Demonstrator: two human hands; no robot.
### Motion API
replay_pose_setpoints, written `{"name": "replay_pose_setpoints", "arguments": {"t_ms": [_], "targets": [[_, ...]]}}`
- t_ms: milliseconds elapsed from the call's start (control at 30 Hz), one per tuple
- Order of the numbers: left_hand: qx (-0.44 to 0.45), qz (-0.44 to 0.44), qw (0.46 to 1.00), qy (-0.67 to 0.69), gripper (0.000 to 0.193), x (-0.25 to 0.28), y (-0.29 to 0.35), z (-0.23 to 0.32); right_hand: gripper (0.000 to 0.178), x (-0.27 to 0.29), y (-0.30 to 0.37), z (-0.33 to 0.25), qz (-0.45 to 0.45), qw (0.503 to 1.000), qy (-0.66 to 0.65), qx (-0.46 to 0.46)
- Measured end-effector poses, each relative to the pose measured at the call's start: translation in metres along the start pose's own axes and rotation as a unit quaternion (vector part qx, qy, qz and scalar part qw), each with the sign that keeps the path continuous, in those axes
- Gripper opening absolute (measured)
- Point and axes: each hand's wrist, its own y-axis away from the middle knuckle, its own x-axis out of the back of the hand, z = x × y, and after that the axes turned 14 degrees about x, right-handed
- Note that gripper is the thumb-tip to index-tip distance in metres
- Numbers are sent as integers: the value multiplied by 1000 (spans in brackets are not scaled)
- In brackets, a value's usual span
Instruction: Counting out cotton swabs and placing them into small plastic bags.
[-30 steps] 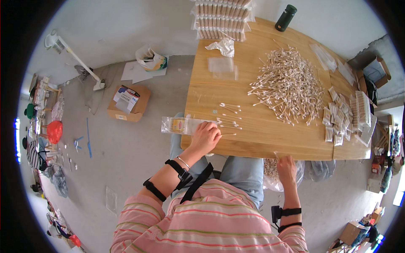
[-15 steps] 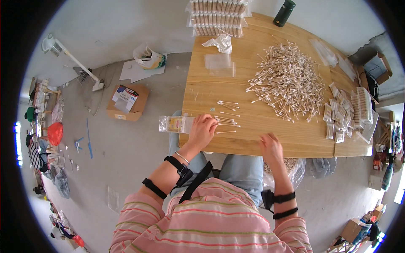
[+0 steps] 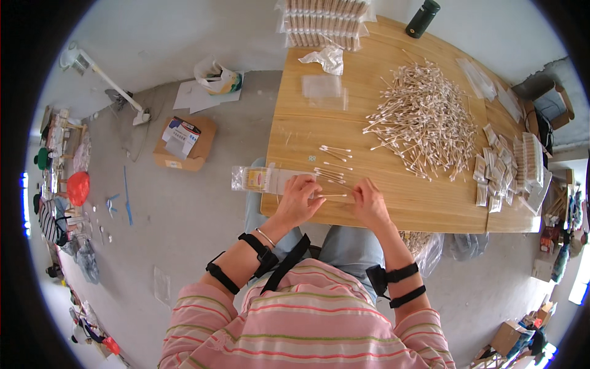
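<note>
My left hand (image 3: 299,200) rests at the table's left front corner with its fingers curled down. It covers the right end of a clear plastic bag (image 3: 278,181), and its thumb is at the near end of a single cotton swab (image 3: 334,195). What its fingertips hold is hidden. My right hand (image 3: 370,203) is just right of that swab, with fingertips pinched together; whatever is between them is too small to make out. A packed bundle of cotton swabs (image 3: 255,179) shows inside the bag's left part. Several loose swabs (image 3: 330,175) lie between and beyond my hands.
A large heap of cotton swabs (image 3: 424,120) covers the table's right middle. Small filled packs (image 3: 493,166) lie at the right edge. Stacked packs (image 3: 322,24), flat clear bags (image 3: 321,87) and a dark bottle (image 3: 423,18) are farther back. A cardboard box (image 3: 184,144) stands on the floor.
My right hand has moved left, toward my left hand and the loose swabs. My left hand has shifted slightly right and nearer, onto the end of the closest swab.
</note>
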Motion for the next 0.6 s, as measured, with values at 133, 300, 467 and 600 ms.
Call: {"name": "replay_pose_setpoints", "arguments": {"t_ms": [133, 300, 467, 600], "targets": [[-13, -2, 1000, -8, 28, -1, -2, 2, 18, 34, 34, 3, 28, 993, -66, -95], [-23, -37, 999, -16, 34, 4, -4, -2, 18, 89, 99, 10, 87, 986, -13, -138], [-32, -66, 997, 13, 34, 8, -8, -8, 19, 138, 189, 31, 25, 950, 152, -272], [-8, -57, 998, -8, 28, 6, -9, -5, 25, 128, 171, 17, 36, 928, 260, -266]]}}
